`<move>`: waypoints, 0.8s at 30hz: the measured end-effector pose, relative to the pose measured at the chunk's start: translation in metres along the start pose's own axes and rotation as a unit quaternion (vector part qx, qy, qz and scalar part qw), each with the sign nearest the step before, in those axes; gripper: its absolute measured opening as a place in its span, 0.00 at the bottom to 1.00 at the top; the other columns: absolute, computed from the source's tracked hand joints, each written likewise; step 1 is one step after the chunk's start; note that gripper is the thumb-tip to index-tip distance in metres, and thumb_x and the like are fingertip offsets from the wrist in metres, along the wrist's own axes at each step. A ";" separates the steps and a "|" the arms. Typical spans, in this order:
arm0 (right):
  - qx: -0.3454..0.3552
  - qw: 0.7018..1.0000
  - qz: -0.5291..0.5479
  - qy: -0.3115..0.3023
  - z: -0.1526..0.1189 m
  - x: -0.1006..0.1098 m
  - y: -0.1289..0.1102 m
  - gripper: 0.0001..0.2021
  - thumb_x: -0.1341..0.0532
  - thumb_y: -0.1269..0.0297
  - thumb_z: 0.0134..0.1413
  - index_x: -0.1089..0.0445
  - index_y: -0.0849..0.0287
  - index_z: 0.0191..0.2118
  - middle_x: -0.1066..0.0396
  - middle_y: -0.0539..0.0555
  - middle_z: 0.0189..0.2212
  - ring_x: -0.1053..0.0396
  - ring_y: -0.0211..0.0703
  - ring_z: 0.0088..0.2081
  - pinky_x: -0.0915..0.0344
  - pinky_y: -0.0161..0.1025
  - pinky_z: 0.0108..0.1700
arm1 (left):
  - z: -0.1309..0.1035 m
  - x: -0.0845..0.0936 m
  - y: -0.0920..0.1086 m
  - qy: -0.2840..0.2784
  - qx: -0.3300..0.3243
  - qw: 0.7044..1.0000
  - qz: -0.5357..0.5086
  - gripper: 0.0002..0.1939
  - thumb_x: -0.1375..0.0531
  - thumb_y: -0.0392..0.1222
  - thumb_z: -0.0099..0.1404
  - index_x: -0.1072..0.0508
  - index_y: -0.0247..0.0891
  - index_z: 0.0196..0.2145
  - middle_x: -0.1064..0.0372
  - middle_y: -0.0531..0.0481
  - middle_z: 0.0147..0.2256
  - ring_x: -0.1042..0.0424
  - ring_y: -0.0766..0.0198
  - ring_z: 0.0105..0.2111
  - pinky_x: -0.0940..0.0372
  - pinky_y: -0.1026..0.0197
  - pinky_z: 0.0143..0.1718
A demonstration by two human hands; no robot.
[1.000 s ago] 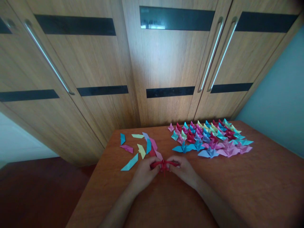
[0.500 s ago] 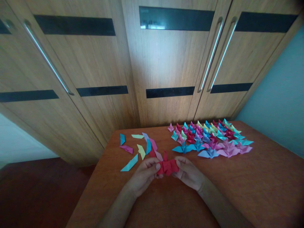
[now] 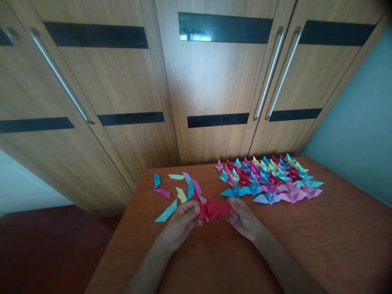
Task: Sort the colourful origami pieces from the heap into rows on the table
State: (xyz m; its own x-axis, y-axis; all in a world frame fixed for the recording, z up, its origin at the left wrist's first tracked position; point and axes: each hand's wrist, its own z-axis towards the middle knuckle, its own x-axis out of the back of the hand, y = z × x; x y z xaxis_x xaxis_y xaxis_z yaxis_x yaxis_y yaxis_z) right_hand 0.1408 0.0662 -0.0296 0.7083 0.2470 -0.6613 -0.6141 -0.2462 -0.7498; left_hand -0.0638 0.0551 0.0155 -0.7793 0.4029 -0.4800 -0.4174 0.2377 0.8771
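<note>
Between both hands, above the table, is a red origami crane point(image 3: 212, 210) with its wings spread sideways and one thin point standing up. My left hand point(image 3: 183, 224) pinches the left wing, thumb on top. The right wing's tip is in the closed fingers of my right hand point(image 3: 244, 218). Just behind my left hand lie folded paper pieces, among them a blue piece point(image 3: 190, 189), a yellow piece point(image 3: 181, 194), a magenta piece point(image 3: 163, 193) and a turquoise piece point(image 3: 166, 211).
Several rows of finished paper cranes point(image 3: 269, 175) in many colours stand at the back right of the brown wooden table point(image 3: 321, 237). A wooden wardrobe point(image 3: 211, 81) with metal handles rises behind the table. A pale blue wall point(image 3: 361, 122) is at the right.
The red crane's wings now stretch out wider, especially the right one. Its body has shifted slightly left, and my left hand has moved left with it.
</note>
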 end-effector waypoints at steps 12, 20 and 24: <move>0.064 0.979 -0.173 0.081 0.002 -0.004 -0.009 0.24 0.40 0.46 0.49 0.47 0.58 0.17 0.54 0.42 0.13 0.55 0.30 0.18 0.54 0.33 0.23 | 0.001 -0.002 0.008 0.084 0.000 0.992 0.096 0.14 0.38 0.48 0.57 0.33 0.34 0.24 0.38 0.54 0.22 0.41 0.71 0.22 0.47 0.68 0.25; 0.224 0.843 -0.451 0.191 -0.014 -0.015 -0.013 0.18 0.43 0.52 0.53 0.39 0.58 0.19 0.43 0.47 0.17 0.45 0.36 0.22 0.49 0.35 0.27 | 0.007 0.005 -0.002 0.125 0.001 0.979 0.159 0.16 0.39 0.51 0.57 0.32 0.35 0.26 0.36 0.55 0.21 0.40 0.70 0.22 0.47 0.67 0.25; 0.262 0.781 -0.547 0.149 -0.025 -0.030 -0.002 0.11 0.40 0.57 0.51 0.33 0.57 0.24 0.35 0.50 0.22 0.40 0.39 0.25 0.46 0.35 0.29 | 0.008 0.001 -0.008 0.110 -0.008 0.973 0.204 0.17 0.41 0.52 0.58 0.32 0.34 0.25 0.36 0.54 0.20 0.40 0.69 0.22 0.47 0.67 0.25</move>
State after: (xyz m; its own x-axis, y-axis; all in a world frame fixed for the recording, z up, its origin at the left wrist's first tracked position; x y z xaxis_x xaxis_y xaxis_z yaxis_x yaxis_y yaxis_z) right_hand 0.1290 0.0361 -0.0081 0.9105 -0.2072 0.3578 0.4125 0.3953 -0.8207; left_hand -0.0573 0.0606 0.0082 -0.9619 0.2618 -0.0785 -0.0587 0.0827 0.9948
